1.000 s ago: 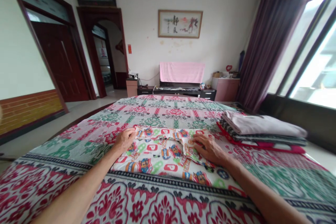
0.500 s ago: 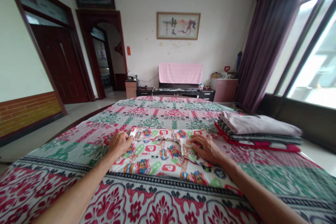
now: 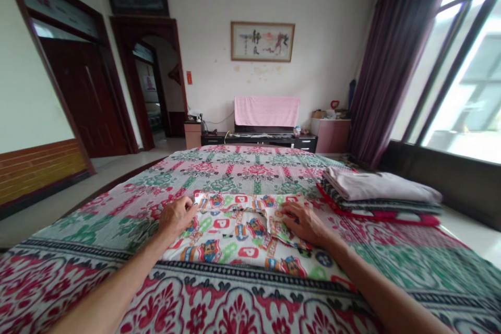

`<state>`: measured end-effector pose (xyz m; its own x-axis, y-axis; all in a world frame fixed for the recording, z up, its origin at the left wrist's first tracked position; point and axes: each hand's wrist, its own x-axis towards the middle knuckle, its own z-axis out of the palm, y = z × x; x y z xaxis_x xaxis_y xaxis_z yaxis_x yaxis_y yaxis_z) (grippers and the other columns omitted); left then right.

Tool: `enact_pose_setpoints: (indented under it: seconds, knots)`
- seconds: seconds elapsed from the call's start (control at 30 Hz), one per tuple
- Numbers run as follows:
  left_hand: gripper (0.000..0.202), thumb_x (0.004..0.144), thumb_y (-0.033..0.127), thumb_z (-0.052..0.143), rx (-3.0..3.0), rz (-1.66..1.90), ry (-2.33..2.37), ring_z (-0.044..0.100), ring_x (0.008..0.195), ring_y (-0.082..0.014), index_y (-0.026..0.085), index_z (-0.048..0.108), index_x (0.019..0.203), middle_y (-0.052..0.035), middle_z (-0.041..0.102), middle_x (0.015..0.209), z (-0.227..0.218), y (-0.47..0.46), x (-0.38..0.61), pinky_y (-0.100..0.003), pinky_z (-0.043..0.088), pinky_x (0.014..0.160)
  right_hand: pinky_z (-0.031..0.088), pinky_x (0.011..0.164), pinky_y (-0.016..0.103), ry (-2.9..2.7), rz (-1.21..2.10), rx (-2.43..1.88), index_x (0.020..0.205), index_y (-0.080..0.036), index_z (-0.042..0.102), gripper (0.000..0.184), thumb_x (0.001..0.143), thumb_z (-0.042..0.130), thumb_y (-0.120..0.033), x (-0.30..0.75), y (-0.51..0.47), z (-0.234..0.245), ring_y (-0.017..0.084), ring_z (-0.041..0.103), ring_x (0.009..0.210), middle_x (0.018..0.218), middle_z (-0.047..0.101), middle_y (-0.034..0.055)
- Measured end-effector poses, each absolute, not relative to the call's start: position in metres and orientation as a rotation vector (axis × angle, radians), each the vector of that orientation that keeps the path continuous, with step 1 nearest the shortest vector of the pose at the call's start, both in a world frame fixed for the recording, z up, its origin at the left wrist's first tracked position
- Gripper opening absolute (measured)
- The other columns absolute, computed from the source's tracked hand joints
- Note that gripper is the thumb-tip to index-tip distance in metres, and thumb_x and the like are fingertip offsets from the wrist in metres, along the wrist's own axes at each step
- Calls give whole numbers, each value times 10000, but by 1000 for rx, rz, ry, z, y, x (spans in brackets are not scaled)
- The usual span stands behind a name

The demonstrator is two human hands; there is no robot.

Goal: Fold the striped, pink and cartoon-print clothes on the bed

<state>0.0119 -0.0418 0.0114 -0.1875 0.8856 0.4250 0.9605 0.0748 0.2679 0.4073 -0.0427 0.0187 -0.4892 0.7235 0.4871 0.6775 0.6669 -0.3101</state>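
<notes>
A small cartoon-print garment (image 3: 235, 232) lies flat on the patterned bedspread (image 3: 242, 167) in front of me. My left hand (image 3: 177, 216) rests on the garment's left edge, fingers curled around the fabric near its top corner. My right hand (image 3: 303, 223) lies on the right part of the garment, fingers pressed down on a folded flap of the cloth. Both forearms reach in from the bottom of the view.
A stack of folded clothes (image 3: 378, 193) sits on the bed to the right. Beyond the bed stand a low cabinet with a pink cloth (image 3: 266, 110), a doorway (image 3: 154, 94) at left, and a purple curtain (image 3: 395, 57) by the window.
Both hands slid slightly toward me along the garment while staying on the cloth. The view shifted a little; the garment lies much as before.
</notes>
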Motion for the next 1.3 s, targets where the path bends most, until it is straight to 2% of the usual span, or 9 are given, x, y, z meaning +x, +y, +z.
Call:
enact_pose_setpoints:
  seconds: [0.1,0.3,0.43,0.5,0.67,0.83,1.1,1.23,1.3]
  knots:
    - [237,795,419,460,-1891,-793,-2234,598,671,-176,213,574,767,-16,659,701,14,-42,12,-245,337,599,470,907,368,-2291,97,-1089,1016,-200,648,234,838,508,-260,408,-42,17,219,607,1017,1120,647,92]
    - [255,745,427,502,-1939,-919,-2391,599,656,-156,198,616,752,-3,664,687,25,-41,13,-221,352,566,471,903,369,-2286,81,-1073,1002,-209,650,225,835,509,-260,409,-39,14,219,610,1013,1116,648,86]
    - [435,744,428,494,-2047,-992,-2412,593,613,-155,176,628,1071,7,654,642,31,-40,8,-222,382,570,473,894,361,-2286,91,-1052,987,-208,650,214,832,511,-258,409,-38,14,213,614,1001,1100,654,83]
    - [524,738,444,490,-2186,-1035,-2361,598,619,-162,158,608,1160,1,669,669,31,-39,3,-232,403,588,472,894,357,-2281,97,-1044,986,-209,651,213,833,511,-259,409,-38,14,210,614,999,1092,657,79]
    - [483,643,359,537,-2400,-1083,-2354,634,742,-201,108,696,1024,-50,718,863,28,-37,-5,-246,455,654,478,882,358,-2278,99,-1048,982,-209,651,210,830,513,-256,409,-39,15,212,618,987,1077,660,80]
    - [606,638,371,574,-2459,-1264,-2491,649,869,-220,93,616,1175,-92,678,1101,39,-47,-3,-251,486,699,483,876,359,-2294,91,-1059,986,-203,643,212,844,499,-267,408,-39,16,214,617,989,1091,654,87]
    - [948,556,345,734,-3092,-1081,-2551,604,1046,-246,161,362,1408,-79,649,1169,68,-72,-10,-262,480,821,483,881,367,-2301,59,-1058,990,-206,642,226,859,487,-306,410,-36,13,214,617,994,1102,650,87]
    - [893,539,275,714,-2954,-880,-2599,636,951,-251,186,422,1378,-48,681,1100,69,-75,-8,-250,488,742,484,876,358,-2299,66,-1057,993,-204,644,227,856,489,-298,409,-37,14,212,618,992,1107,649,88]
    - [866,543,279,708,-2908,-909,-2609,630,965,-253,177,446,1362,-52,672,1120,67,-74,-7,-245,489,735,483,874,353,-2295,74,-1048,987,-207,644,220,852,491,-288,409,-38,15,211,618,990,1103,651,85]
